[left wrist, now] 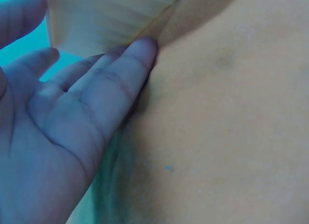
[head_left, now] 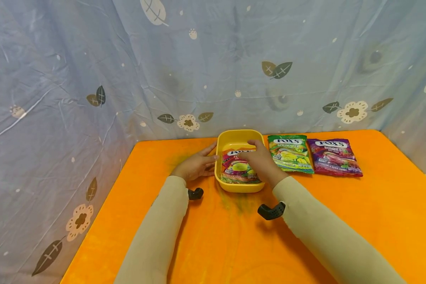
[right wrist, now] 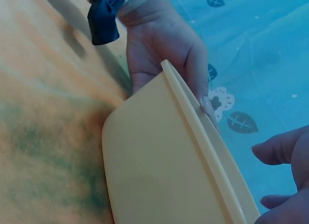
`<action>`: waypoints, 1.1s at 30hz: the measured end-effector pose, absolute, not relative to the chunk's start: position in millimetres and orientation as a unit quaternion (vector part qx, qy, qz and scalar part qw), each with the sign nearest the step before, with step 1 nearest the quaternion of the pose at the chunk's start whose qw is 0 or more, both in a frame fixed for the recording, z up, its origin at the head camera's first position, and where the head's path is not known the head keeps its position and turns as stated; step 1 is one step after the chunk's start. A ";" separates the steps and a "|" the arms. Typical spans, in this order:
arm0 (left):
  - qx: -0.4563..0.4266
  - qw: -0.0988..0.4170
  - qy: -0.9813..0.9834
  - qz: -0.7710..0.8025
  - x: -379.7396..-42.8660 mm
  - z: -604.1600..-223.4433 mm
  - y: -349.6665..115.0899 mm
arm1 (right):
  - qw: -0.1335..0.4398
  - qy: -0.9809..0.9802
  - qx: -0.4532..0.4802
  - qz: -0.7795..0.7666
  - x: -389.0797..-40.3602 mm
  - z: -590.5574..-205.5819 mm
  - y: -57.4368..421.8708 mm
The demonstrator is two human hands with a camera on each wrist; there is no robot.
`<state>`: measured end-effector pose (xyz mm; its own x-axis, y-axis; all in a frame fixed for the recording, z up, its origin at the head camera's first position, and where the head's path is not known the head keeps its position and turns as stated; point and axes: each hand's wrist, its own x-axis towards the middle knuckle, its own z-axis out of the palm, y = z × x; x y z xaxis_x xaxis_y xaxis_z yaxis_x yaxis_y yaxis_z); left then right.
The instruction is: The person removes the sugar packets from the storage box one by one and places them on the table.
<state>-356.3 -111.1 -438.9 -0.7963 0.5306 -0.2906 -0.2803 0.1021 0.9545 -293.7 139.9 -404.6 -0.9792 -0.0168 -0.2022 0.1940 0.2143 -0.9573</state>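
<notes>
A yellow plastic container [head_left: 239, 188] stands on the table with a red and orange Fox's candy packet [head_left: 238, 169] lying inside it, label upward. My left hand [head_left: 197, 163] is at the container's left side; the left wrist view shows its straight fingers against the wall [left wrist: 106, 16] near the base. Over the right rim reaches my right hand [head_left: 260, 159], its fingers above the packet's upper right part, which they partly cover. In the right wrist view, the thumb and fingers of the right hand [right wrist: 289, 180] are spread apart above the container's rim [right wrist: 203, 137].
To the right of the container lie a green Fox's Spring Tea packet [head_left: 290, 154] and a purple Fox's Berries packet [head_left: 334, 157], side by side. An orange cloth [head_left: 213, 244] covers the table. Behind hangs a pale blue patterned curtain [head_left: 216, 71].
</notes>
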 end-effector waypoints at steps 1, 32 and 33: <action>0.091 0.306 0.677 0.664 -356.1 -439.0 -111.1 | 0.089 0.773 0.061 -0.625 -294.1 -405.0 139.2; 0.096 0.306 0.674 0.665 -355.4 -440.2 -111.3 | 0.116 0.769 0.019 -0.628 -297.2 -410.9 139.8; 0.096 0.306 0.674 0.665 -355.5 -440.3 -111.3 | 0.114 0.769 0.019 -0.628 -296.9 -410.8 139.8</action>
<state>-355.5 -111.3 -440.3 -0.7941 0.5366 -0.2853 -0.2784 0.0961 0.9556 -296.9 139.8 -410.8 -0.9733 -0.1133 -0.1998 0.1731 0.2101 -0.9622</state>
